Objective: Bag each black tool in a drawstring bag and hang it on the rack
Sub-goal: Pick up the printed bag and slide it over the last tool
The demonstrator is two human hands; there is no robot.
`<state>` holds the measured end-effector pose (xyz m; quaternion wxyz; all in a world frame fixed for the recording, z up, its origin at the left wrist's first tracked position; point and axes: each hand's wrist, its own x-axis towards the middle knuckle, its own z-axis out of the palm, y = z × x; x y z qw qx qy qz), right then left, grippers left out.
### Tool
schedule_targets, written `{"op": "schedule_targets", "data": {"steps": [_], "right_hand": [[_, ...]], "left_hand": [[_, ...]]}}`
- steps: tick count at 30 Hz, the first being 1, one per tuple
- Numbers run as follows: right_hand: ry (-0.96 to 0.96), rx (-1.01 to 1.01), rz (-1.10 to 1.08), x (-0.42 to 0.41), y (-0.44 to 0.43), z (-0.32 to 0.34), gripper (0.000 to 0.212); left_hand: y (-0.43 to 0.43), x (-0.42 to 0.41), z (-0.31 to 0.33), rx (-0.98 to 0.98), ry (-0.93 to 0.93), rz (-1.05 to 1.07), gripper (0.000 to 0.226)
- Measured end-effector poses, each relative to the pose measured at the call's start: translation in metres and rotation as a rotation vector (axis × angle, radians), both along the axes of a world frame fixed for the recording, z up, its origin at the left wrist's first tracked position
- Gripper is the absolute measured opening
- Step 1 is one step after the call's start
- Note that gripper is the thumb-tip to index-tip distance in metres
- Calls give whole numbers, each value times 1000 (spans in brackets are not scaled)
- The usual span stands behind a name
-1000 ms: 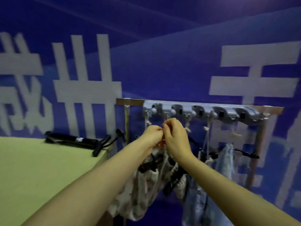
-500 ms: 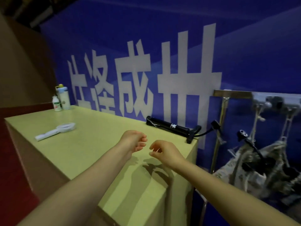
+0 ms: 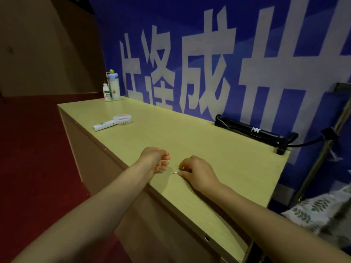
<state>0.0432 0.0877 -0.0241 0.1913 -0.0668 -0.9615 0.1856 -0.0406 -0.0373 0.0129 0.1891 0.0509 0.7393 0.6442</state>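
The rack (image 3: 321, 149) is cut off at the right now; we've swung left, and our left hand (image 3: 154, 159) and right hand (image 3: 197, 170) hover half-curled and empty over the counter (image 3: 190, 133).

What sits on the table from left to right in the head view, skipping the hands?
White handheld fan → small white drink bottle → taller white bottle with blue cap → long black tool at the table's far right, against the blue wall.
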Motion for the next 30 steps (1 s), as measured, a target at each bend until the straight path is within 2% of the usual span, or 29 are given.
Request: {"op": "schedule_targets", "data": {"steps": [3, 8, 10, 14, 18, 21, 25, 30], "right_hand": [[29, 77, 23, -2, -3, -1, 12], [-27, 238, -38, -1, -13, 1, 17], [25, 140, -37, -7, -35, 5, 13], [140, -240, 70, -34, -117, 17, 13], [76, -399, 169, -57, -186, -18, 6], [-29, -485, 169, -70, -220, -68, 12], [-183, -643, 127, -85, -244, -128, 26], [-445, -738, 77, -100, -272, -237, 27]], "left_hand": [[-8, -6, -7, 18, -23, 33, 25], [-13, -5, -7, 56, -8, 47, 26], [-24, -7, -7, 96, 30, 82, 25], [-72, -17, -17, 178, 103, 214, 25], [-136, -28, -60, 234, 74, 407, 26], [-177, -42, -107, 131, 19, 464, 27], [-212, -53, -170, 18, -43, 406, 28], [-251, -58, -292, -241, -152, 369, 33]]}}
